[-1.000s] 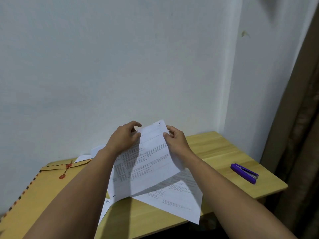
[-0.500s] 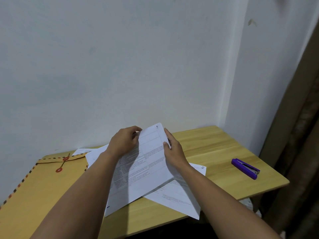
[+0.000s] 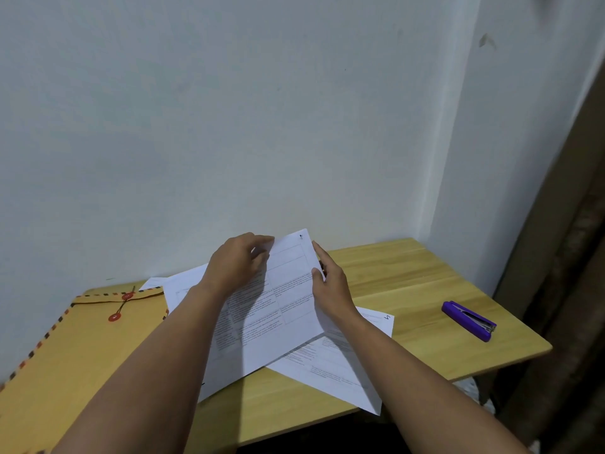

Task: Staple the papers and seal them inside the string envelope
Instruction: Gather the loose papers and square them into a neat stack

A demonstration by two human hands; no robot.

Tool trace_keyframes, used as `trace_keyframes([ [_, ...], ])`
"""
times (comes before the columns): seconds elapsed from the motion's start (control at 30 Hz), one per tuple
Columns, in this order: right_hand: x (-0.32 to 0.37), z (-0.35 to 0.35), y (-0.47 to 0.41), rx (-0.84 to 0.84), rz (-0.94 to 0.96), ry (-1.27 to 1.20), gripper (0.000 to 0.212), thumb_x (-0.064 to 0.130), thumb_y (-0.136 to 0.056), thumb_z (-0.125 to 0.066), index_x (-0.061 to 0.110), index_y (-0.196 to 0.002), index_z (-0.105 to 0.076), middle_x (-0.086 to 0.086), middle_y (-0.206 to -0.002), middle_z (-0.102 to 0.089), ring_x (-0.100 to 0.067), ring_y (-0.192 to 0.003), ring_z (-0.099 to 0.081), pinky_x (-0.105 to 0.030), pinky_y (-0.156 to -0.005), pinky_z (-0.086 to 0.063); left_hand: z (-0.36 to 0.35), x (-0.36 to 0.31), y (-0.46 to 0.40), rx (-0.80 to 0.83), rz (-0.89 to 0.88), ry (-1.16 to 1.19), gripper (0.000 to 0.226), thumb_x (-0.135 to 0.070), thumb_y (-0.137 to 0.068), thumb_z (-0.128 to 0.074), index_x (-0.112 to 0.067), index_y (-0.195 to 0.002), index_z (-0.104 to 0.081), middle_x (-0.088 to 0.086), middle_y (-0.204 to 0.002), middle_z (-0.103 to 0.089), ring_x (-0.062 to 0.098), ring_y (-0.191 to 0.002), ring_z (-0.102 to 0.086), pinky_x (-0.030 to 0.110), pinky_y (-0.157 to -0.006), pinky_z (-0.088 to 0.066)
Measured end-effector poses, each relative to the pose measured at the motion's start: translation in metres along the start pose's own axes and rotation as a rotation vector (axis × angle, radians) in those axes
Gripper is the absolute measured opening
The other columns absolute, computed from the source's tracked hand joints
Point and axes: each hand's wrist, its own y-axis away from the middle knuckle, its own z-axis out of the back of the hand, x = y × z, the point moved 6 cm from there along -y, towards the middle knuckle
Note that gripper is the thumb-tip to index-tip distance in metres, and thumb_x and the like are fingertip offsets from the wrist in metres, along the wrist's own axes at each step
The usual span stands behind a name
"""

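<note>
Printed white papers (image 3: 278, 316) are lifted at their far end above a wooden table (image 3: 409, 290). My left hand (image 3: 235, 267) pinches the top left edge of the held sheets. My right hand (image 3: 330, 286) grips their right edge, thumb on the front. Another printed sheet (image 3: 340, 371) lies flat beneath them, its corner jutting over the table's front edge. A brown string envelope (image 3: 75, 355) with two red discs and a striped border lies at the left, flap shut. A purple stapler (image 3: 468, 320) rests at the right, well apart from both hands.
More white paper (image 3: 154, 283) peeks out behind the envelope near the wall. A pale wall stands just behind the table, with a corner at the right. A brown curtain (image 3: 566, 257) hangs past the table's right edge.
The held papers have come down lower toward the table and tilted flatter. Both hands keep their grip on the top edge. Stapler and envelope have not moved.
</note>
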Motion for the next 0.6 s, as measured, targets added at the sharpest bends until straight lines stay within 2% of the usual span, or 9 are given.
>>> trace_keyframes([
  [0.17,0.001,0.001,0.002,-0.009,-0.01,-0.032,0.063,0.001,-0.104,-0.046,0.029,-0.161,-0.041,0.009,-0.159,-0.051,-0.012,-0.146,-0.049,-0.039,-0.121,-0.042,0.006,-0.004,0.002,-0.048,-0.028,0.026,0.031,-0.016,-0.095,-0.06,-0.031,-0.118,-0.073,-0.013,-0.087,-0.063,0.015,-0.08,-0.058,0.032,-0.071,-0.049],
  [0.27,0.001,-0.001,0.004,0.032,0.005,-0.039,0.062,0.0,-0.105,-0.042,0.027,-0.16,-0.043,0.012,-0.16,-0.048,-0.003,-0.149,-0.042,-0.034,-0.124,-0.037,0.01,-0.004,0.001,-0.077,-0.013,0.021,0.03,-0.016,-0.094,-0.06,-0.033,-0.114,-0.075,-0.01,-0.085,-0.065,0.017,-0.08,-0.06,0.034,-0.071,-0.051],
  [0.33,0.002,0.0,0.005,0.04,-0.018,-0.084,0.06,-0.001,-0.107,-0.04,0.027,-0.159,-0.045,0.015,-0.159,-0.049,0.0,-0.148,-0.043,-0.031,-0.124,-0.036,0.009,-0.002,-0.002,-0.019,0.003,0.015,0.034,-0.017,-0.094,-0.058,-0.035,-0.118,-0.073,-0.009,-0.092,-0.069,0.017,-0.086,-0.063,0.037,-0.077,-0.054],
  [0.4,0.002,0.001,0.004,0.019,-0.066,-0.125,0.057,0.001,-0.109,-0.041,0.027,-0.158,-0.046,0.013,-0.159,-0.049,-0.007,-0.147,-0.046,-0.033,-0.124,-0.037,0.007,0.001,-0.004,0.129,0.012,-0.038,0.045,-0.016,-0.093,-0.053,-0.04,-0.128,-0.066,-0.007,-0.11,-0.073,0.018,-0.099,-0.066,0.041,-0.086,-0.056],
  [0.47,0.0,0.001,0.003,0.016,-0.115,-0.168,0.055,0.002,-0.109,-0.042,0.029,-0.157,-0.046,0.009,-0.151,-0.058,-0.011,-0.135,-0.058,-0.031,-0.119,-0.041,0.009,0.003,-0.007,0.231,0.023,-0.126,0.051,-0.014,-0.093,-0.049,-0.043,-0.134,-0.061,-0.007,-0.115,-0.072,0.019,-0.103,-0.066,0.043,-0.087,-0.056],
  [0.5,-0.003,0.0,0.002,0.023,-0.133,-0.185,0.057,0.002,-0.109,-0.041,0.033,-0.157,-0.046,0.009,-0.136,-0.066,-0.009,-0.116,-0.064,-0.026,-0.112,-0.043,0.013,0.004,-0.009,0.231,0.04,-0.136,0.049,-0.015,-0.094,-0.049,-0.041,-0.133,-0.062,-0.008,-0.111,-0.072,0.019,-0.102,-0.065,0.042,-0.086,-0.056],
  [0.53,-0.005,-0.001,0.001,0.032,-0.143,-0.18,0.06,0.002,-0.108,-0.042,0.039,-0.156,-0.045,0.011,-0.116,-0.069,-0.008,-0.097,-0.061,-0.023,-0.102,-0.043,0.018,0.004,-0.011,0.213,0.061,-0.134,0.045,-0.017,-0.096,-0.049,-0.039,-0.131,-0.064,-0.009,-0.105,-0.071,0.019,-0.101,-0.065,0.04,-0.086,-0.055],
  [0.57,-0.006,-0.003,0.001,0.043,-0.144,-0.153,0.064,0.002,-0.107,-0.043,0.046,-0.154,-0.042,0.014,-0.105,-0.064,-0.007,-0.089,-0.055,-0.025,-0.099,-0.041,0.021,0.004,-0.012,0.191,0.077,-0.138,0.04,-0.021,-0.097,-0.05,-0.037,-0.13,-0.066,-0.01,-0.1,-0.07,0.018,-0.1,-0.065,0.038,-0.085,-0.054],
  [0.6,-0.007,-0.004,0.0,0.055,-0.136,-0.117,0.067,0.002,-0.106,-0.044,0.049,-0.154,-0.04,0.016,-0.108,-0.062,-0.006,-0.094,-0.055,-0.026,-0.102,-0.04,0.023,0.004,-0.013,0.177,0.089,-0.154,0.037,-0.023,-0.098,-0.05,-0.036,-0.128,-0.067,-0.011,-0.098,-0.068,0.017,-0.1,-0.064,0.037,-0.084,-0.053],
])
